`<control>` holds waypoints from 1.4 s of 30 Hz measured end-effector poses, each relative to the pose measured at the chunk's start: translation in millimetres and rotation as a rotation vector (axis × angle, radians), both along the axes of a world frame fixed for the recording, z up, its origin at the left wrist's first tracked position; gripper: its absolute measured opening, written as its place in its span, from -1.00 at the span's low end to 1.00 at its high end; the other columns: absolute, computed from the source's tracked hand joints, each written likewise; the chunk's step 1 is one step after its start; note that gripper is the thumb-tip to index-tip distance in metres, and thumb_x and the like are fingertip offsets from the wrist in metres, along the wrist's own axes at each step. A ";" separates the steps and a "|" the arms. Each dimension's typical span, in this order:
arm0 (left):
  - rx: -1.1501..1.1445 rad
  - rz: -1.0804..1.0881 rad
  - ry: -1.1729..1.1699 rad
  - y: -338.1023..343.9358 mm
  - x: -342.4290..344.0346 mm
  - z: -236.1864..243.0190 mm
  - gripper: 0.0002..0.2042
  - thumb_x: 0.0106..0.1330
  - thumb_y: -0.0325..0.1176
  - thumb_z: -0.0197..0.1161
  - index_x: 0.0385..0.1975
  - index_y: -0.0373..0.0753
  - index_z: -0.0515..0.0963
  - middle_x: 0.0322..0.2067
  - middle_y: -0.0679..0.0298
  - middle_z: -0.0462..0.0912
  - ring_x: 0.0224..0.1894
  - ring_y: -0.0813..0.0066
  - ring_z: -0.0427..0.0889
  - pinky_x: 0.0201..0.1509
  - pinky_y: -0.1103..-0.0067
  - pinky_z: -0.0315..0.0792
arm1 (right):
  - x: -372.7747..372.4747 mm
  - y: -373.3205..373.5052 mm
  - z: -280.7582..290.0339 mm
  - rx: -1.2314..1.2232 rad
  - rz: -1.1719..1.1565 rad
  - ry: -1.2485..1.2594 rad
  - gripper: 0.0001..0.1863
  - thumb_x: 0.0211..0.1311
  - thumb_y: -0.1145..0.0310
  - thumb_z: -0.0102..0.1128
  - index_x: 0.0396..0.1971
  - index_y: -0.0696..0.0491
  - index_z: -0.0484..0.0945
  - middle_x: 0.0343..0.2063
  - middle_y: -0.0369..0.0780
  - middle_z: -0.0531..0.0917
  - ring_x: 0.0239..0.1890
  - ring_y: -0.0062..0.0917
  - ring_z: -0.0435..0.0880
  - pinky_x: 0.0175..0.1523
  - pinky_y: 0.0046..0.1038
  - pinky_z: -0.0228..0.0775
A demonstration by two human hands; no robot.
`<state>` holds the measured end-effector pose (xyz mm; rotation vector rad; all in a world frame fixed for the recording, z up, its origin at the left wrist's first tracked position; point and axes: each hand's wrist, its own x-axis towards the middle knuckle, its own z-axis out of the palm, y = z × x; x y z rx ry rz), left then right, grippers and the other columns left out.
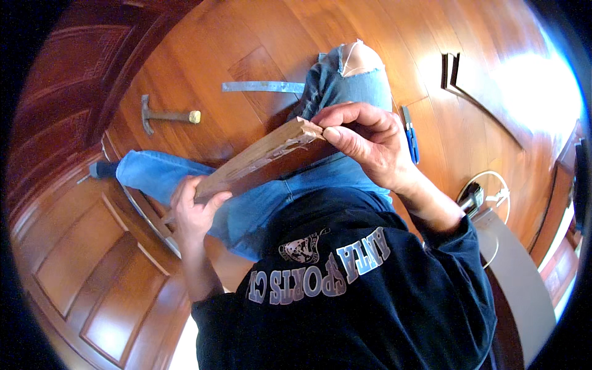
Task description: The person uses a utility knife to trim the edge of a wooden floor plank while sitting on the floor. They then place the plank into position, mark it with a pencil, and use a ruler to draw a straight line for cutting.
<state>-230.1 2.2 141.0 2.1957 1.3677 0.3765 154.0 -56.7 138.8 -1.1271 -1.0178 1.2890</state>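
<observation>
A brown wooden board (262,159) with a rough, splintered edge lies slanted above my lap, its far end up and to the right. My left hand (194,202) is closed round its near left end, thumb along the front side. At the far right corner my right hand (370,139) pinches the broken edge between thumb and fingers. Whether a loose splinter sits in that pinch is too small to tell. My legs in torn blue jeans (243,216) are spread beneath the board.
On the wooden floor lie a hammer (169,116) to the left, a metal ruler (262,87) by my knee and a blue-handled utility knife (411,137) to the right. Dark strips (453,71) and a white cable (507,191) are farther right. Panelled wooden doors (111,277) stand at the left.
</observation>
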 end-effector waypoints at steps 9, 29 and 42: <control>0.224 0.004 -0.125 -32.0 -2.3 23.9 -0.57 0.01 -0.07 0.72 -0.33 -0.22 0.68 -0.42 0.21 0.73 -0.32 0.16 0.74 -0.19 0.31 0.57 | 12.0 -16.7 15.9 0.099 0.186 -0.245 -0.85 0.43 0.45 0.36 -0.15 0.20 0.64 -0.07 0.00 0.78 -0.01 -0.35 0.76 0.13 -0.33 0.59; 0.494 0.622 -0.143 -223.4 -75.4 72.4 -0.42 0.02 0.10 0.70 -0.20 -0.28 0.67 -0.31 0.13 0.72 -0.24 0.01 0.74 -0.18 0.28 0.59 | -102.5 71.3 66.9 0.655 0.640 0.039 -0.49 0.38 0.02 0.52 -0.02 0.07 0.49 0.21 -0.13 0.60 0.24 -0.33 0.58 0.40 -0.11 0.43; 0.526 0.706 0.245 -271.8 -180.0 94.7 -0.32 -0.01 0.19 0.64 0.03 -0.15 0.67 -0.18 0.14 0.71 -0.08 0.03 0.72 -0.05 0.19 0.54 | -264.1 11.4 60.3 0.228 0.870 -0.072 -0.49 0.60 0.23 0.27 0.37 0.17 0.44 0.04 -0.29 0.63 0.05 -0.59 0.56 0.19 -0.45 0.39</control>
